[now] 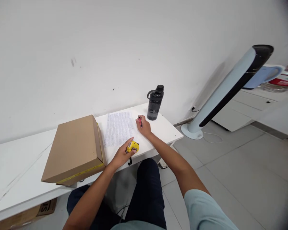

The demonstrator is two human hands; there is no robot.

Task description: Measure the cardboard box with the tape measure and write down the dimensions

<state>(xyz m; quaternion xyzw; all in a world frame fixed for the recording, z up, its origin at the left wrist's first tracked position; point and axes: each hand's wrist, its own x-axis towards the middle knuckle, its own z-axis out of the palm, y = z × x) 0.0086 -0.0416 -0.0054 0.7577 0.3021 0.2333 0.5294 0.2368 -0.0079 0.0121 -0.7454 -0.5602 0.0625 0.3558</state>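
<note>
1. The near edge of the white counter point(166, 135) has dark trousers point(150, 188) below it, one knee close to that edge; farther left, under the counter, lies a second cardboard box point(31, 214).
2. The left hand point(121, 156) is closed around a yellow tape measure point(133, 146) at the near edge, just beside the paper's lower right corner; a black strap point(130, 161) hangs below the case; whether the case touches the counter I cannot tell.
3. A closed cardboard box point(73, 148) with yellow tape stands left of the paper, its front reaching the near edge.
4. The handwritten sheet of paper point(118, 127) lies flat, between box and right hand, its top towards the far edge.
5. The right hand point(144, 127) grips a red-and-black pen point(140, 121) just right of the paper; whether the tip touches the counter I cannot tell.
6. A dark, translucent water bottle point(155, 103) stands upright by the far right corner, near the right hand.
7. Beyond the right end, a pale blue tower fan point(220, 88) stands on the floor; behind it, a white cabinet point(242, 107) carries a blue jug point(260, 77).
</note>
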